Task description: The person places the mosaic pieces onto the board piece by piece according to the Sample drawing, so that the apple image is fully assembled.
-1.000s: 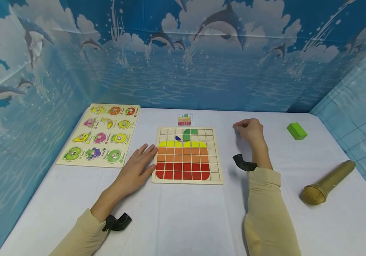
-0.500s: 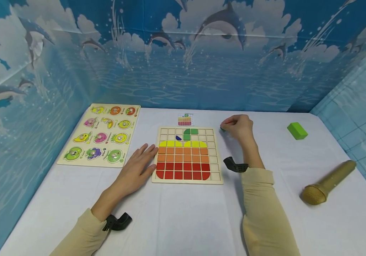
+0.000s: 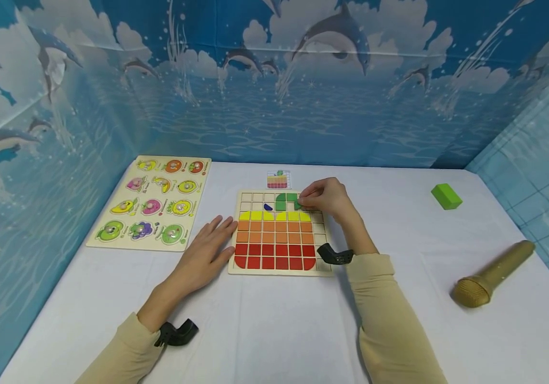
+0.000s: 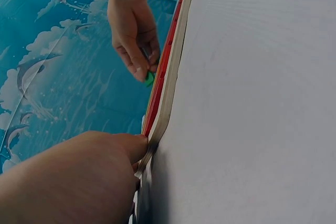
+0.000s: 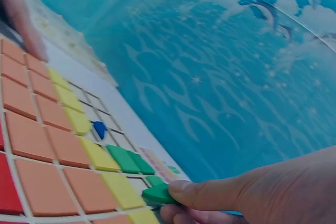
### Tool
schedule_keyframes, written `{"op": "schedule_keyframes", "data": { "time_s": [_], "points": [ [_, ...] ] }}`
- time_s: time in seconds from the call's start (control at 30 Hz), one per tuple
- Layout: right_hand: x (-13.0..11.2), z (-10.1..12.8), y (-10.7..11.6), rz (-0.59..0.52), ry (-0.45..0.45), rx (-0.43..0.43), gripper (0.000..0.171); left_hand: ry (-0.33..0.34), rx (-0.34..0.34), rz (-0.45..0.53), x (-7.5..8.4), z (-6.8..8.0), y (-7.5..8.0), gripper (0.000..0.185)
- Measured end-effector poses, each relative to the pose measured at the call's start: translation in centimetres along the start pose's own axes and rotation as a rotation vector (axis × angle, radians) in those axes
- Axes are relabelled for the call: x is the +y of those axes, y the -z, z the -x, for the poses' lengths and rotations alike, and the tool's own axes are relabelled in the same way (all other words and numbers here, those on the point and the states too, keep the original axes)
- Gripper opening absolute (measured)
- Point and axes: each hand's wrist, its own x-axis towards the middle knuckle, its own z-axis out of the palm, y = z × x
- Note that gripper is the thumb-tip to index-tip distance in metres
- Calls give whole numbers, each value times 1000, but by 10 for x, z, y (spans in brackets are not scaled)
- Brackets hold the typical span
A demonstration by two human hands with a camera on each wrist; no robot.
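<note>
A wooden grid board (image 3: 323, 240) lies mid-table, filled with red, orange and yellow tiles and a few green ones near its top. My right hand (image 3: 329, 198) pinches a green tile (image 5: 159, 194) between thumb and fingers, just over the grid beside the set green tiles (image 5: 126, 159). A small dark blue piece (image 3: 268, 207) sits above the yellow row. Along the board's left edge rests my left hand (image 3: 203, 258), its fingers extended and the thumb touching the side, as the left wrist view also shows.
A pattern card (image 3: 278, 180) lies behind the board. At left is a fruit puzzle board (image 3: 149, 205). A green block (image 3: 446, 196) and a gold microphone (image 3: 487, 277) lie at right. A dolphin-print cloth (image 3: 274, 117) hangs behind the table.
My right hand has moved left from beside the board to over its upper right, carrying the green tile. The left hand stays in place.
</note>
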Motion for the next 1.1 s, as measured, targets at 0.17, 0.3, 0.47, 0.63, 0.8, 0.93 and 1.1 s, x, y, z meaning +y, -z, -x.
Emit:
{"op": "schedule_keyframes", "data": {
  "time_s": [0.17, 0.3, 0.47, 0.63, 0.8, 0.93, 1.1],
  "points": [
    [-6, 0, -11, 79, 37, 13, 16, 4, 1, 1, 0, 0, 0, 65],
    [-9, -1, -17, 138, 61, 21, 15, 3, 2, 0, -1, 0, 0, 65],
    [-12, 0, -23, 179, 81, 48, 14, 0, 3, 0, -1, 0, 0, 65],
    [-14, 2, -26, 182, 104, 72, 14, -1, 3, -1, -1, 0, 0, 65],
    [-14, 3, -27, 169, 126, 99, 10, -3, 4, -6, -1, -1, 0, 65],
    [-12, 1, -29, 152, 150, 152, 10, -1, 6, -11, -2, -1, 0, 65],
    [-9, -1, -32, 140, 142, 184, 20, -1, 10, -12, -3, -1, -1, 64]
  ]
}}
